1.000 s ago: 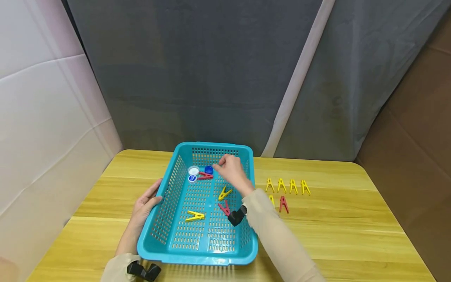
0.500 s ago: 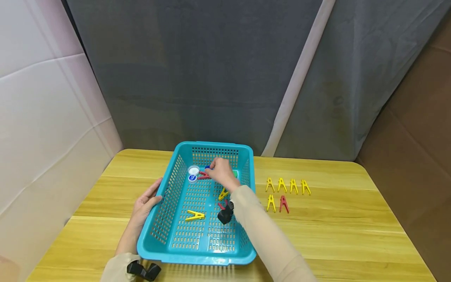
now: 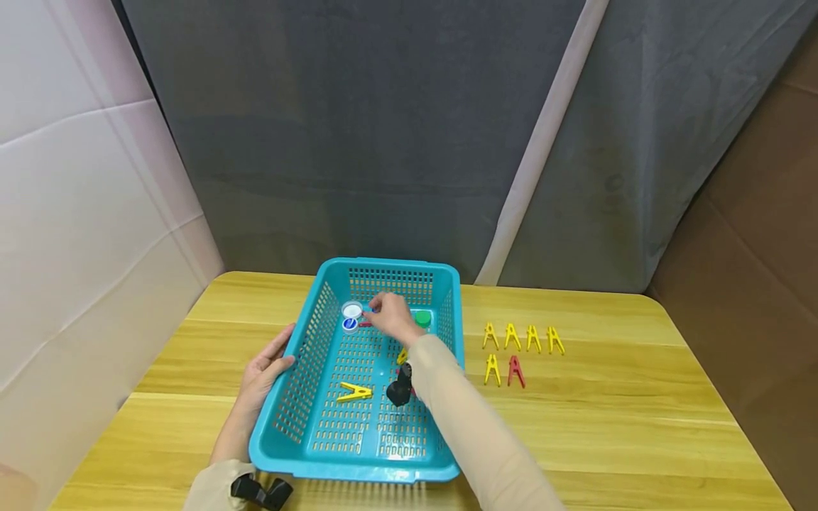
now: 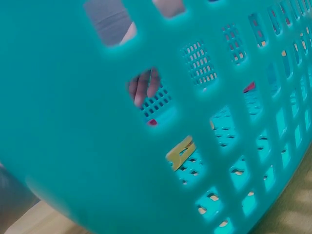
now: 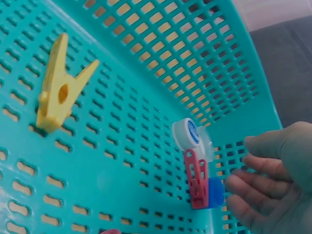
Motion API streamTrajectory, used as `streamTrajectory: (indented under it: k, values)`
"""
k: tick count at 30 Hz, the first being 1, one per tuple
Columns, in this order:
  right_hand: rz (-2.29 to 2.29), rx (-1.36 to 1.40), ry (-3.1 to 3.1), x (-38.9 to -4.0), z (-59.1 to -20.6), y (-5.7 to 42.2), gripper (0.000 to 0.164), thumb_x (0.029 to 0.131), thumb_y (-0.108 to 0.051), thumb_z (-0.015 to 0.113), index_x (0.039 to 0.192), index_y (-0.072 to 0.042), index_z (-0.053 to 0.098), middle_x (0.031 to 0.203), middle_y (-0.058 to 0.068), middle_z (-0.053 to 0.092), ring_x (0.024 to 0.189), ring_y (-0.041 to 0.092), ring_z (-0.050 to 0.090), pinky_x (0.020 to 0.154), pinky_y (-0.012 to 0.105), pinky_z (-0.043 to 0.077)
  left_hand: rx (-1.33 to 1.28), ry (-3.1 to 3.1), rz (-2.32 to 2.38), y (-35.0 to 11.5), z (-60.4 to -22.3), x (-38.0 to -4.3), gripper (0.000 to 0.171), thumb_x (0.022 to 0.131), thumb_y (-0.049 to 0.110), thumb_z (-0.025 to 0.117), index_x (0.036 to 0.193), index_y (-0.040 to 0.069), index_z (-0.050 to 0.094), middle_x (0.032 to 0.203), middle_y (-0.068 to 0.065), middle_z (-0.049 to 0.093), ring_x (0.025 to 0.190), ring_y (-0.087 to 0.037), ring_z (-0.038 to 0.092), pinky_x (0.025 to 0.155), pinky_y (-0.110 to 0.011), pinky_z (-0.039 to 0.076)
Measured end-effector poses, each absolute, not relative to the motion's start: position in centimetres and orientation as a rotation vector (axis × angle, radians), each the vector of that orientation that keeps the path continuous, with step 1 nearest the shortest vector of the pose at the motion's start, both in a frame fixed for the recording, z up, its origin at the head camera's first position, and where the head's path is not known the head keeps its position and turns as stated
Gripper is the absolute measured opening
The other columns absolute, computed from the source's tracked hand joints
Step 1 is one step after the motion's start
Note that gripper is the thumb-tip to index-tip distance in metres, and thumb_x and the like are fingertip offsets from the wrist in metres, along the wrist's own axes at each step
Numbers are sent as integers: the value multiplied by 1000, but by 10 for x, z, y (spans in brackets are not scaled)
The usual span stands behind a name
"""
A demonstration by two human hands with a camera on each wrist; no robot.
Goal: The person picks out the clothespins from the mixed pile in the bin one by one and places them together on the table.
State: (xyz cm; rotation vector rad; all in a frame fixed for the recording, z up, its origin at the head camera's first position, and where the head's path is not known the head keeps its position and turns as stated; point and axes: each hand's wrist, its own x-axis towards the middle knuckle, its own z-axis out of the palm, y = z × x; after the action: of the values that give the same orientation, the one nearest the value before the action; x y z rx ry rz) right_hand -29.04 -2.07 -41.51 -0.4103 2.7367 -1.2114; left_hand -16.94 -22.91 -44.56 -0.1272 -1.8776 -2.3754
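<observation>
My left hand (image 3: 260,372) grips the left side of a turquoise perforated basket (image 3: 358,470), its thumb at the rim. Inside the basket, my right hand (image 3: 391,316) reaches over the far end. In the right wrist view its loosely bent fingers have nothing between them. Right by those fingertips are a red clothespin (image 5: 197,180) and a blue cap (image 5: 216,192). Just beyond are a white lid (image 3: 351,310) and a white cap with a blue top (image 3: 349,324). A green cap (image 3: 423,318) stands right of the hand. A yellow clothespin (image 3: 353,392) lies nearer the front.
On the wooden table (image 3: 639,426), right of the basket, stand several yellow clothespins (image 3: 512,336) in a row, with another yellow one (image 3: 491,370) and a red one (image 3: 516,371) below. Grey cloth (image 3: 351,142) hangs behind the table. The right sleeve (image 3: 473,419) crosses the basket's right rim.
My right hand has moved left and slightly down inside the basket, toward the red clothespin and the blue cap, uncovering the green cap. The left hand and the basket have stayed put.
</observation>
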Motion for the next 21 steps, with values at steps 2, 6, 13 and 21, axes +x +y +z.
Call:
streamTrajectory:
  k: [2, 6, 13, 21]
  values:
    - [-1221, -445, 2701, -291, -419, -22, 23, 89, -12, 64, 107, 2, 66, 100, 10, 66, 91, 20, 60, 76, 28, 50, -120, -1880, -2368, -229, -446, -169, 49, 93, -4, 47, 141, 2, 39, 117, 20, 59, 106, 2, 56, 86, -15, 47]
    - [-1240, -485, 2634, -291, -425, -24, 21, 90, -5, 58, 109, 1, 65, 100, 10, 66, 93, 20, 60, 76, 27, 50, -112, -1883, -2361, -228, -446, -169, 50, 93, -5, 47, 141, -2, 34, 117, 21, 59, 107, 3, 55, 86, -15, 46]
    - [-1198, -521, 2613, -291, -428, -23, 25, 92, -2, 51, 113, 1, 64, 109, 13, 64, 101, 23, 58, 83, 32, 49, -117, -1887, -2353, -228, -445, -168, 50, 92, -5, 47, 141, -3, 34, 117, 20, 59, 106, 2, 56, 85, -16, 47]
    - [-1059, -608, 2650, -291, -432, -24, 34, 87, 7, 46, 115, 0, 65, 112, 12, 64, 94, 22, 57, 77, 29, 47, -149, -1857, -2380, -229, -445, -168, 48, 92, -6, 46, 138, 8, 46, 118, 19, 60, 107, 1, 56, 86, -16, 47]
